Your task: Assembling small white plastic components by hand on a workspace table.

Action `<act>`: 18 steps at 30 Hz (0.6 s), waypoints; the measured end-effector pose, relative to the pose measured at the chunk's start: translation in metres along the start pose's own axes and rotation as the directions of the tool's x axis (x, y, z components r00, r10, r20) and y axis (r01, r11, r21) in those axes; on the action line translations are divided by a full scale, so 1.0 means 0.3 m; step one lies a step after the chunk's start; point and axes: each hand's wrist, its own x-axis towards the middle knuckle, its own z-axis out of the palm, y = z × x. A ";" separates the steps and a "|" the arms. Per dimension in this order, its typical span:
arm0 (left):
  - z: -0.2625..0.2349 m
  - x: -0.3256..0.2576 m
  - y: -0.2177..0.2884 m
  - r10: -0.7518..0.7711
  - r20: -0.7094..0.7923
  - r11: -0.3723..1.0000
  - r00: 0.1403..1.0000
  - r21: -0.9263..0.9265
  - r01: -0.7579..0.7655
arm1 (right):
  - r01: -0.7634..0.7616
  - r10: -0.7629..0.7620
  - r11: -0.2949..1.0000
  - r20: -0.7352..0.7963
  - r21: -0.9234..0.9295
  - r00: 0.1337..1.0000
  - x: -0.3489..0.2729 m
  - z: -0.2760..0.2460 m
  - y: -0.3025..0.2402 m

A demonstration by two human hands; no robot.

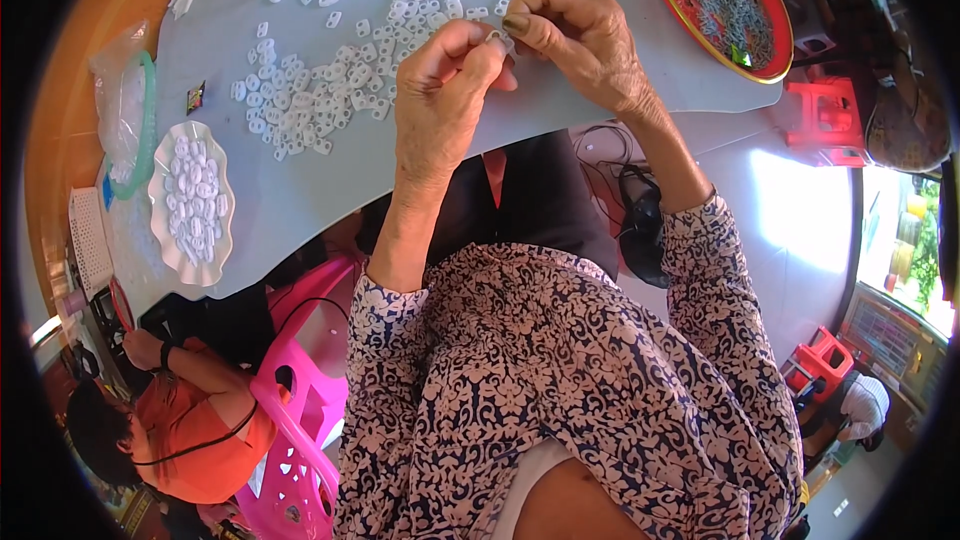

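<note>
Head view: small white ring (497,37), orientation seemingly crosswise.

Pale grey table (300,190) above a light floor (800,270) with a bright sun patch; red stools (828,112) right, pink plastic chair (300,410) lower left

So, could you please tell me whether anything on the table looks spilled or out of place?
Nothing looks damaged. The small white plastic pieces lie loose across the pale grey table rather than in the white scalloped dish, and a small dark packet sits alone beside them.
</note>
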 end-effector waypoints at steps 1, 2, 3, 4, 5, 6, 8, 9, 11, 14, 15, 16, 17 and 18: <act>-0.002 0.000 -0.004 0.009 0.021 1.000 1.000 0.000 -0.009 | -0.003 0.003 1.000 0.000 0.000 1.000 -0.001 0.000 0.002; -0.003 0.000 -0.009 0.018 0.043 1.000 0.999 0.000 -0.018 | -0.001 0.001 0.999 -0.004 -0.038 1.000 -0.002 -0.001 0.002; -0.001 -0.001 -0.009 0.015 0.043 1.000 0.999 -0.001 -0.015 | 0.000 -0.001 0.997 -0.008 -0.076 1.000 -0.002 -0.002 0.000; 0.005 -0.001 -0.006 0.045 0.036 0.999 0.998 0.018 -0.045 | -0.003 0.003 0.997 -0.008 -0.075 1.000 -0.002 -0.003 -0.005; 0.009 -0.001 -0.001 0.075 0.030 0.996 0.997 0.038 -0.076 | -0.003 0.002 0.995 -0.019 -0.096 1.000 -0.002 -0.003 -0.011; 0.013 -0.001 0.008 0.071 0.031 0.997 0.997 0.037 -0.072 | -0.005 0.001 0.993 -0.032 -0.117 0.999 -0.004 -0.004 -0.018; 0.020 -0.002 0.026 0.107 0.066 0.963 0.992 0.240 -0.120 | -0.003 -0.003 0.992 -0.050 -0.126 0.999 -0.010 -0.002 -0.032; 0.019 -0.001 0.024 0.109 0.064 0.963 0.992 0.241 -0.121 | 0.007 -0.016 0.991 -0.063 -0.134 0.998 -0.006 -0.001 -0.033; 0.017 0.000 0.017 0.089 0.053 0.970 0.995 0.222 -0.099 | -0.046 0.042 0.991 -0.034 -0.125 0.999 -0.002 -0.008 -0.020; 0.028 0.007 0.009 0.073 -0.007 0.992 0.997 0.106 -0.071 | -0.105 0.103 0.992 -0.023 -0.076 0.994 -0.002 -0.021 0.001; 0.027 0.007 0.006 0.073 -0.008 0.992 0.997 0.106 -0.072 | -0.104 0.103 0.994 -0.034 -0.027 0.994 0.000 -0.019 0.001; 0.026 0.007 0.004 0.063 -0.012 0.995 0.998 0.077 -0.062 | -0.103 0.102 0.994 -0.033 -0.028 0.994 -0.001 -0.017 -0.006; 0.026 0.007 0.003 0.053 -0.015 0.998 0.998 0.047 -0.053 | -0.077 0.077 0.997 -0.050 0.006 0.996 -0.001 -0.012 -0.020; 0.026 0.006 0.005 0.054 -0.013 0.997 0.998 0.046 -0.054 | -0.050 0.052 0.998 -0.069 0.040 0.996 0.000 -0.008 -0.028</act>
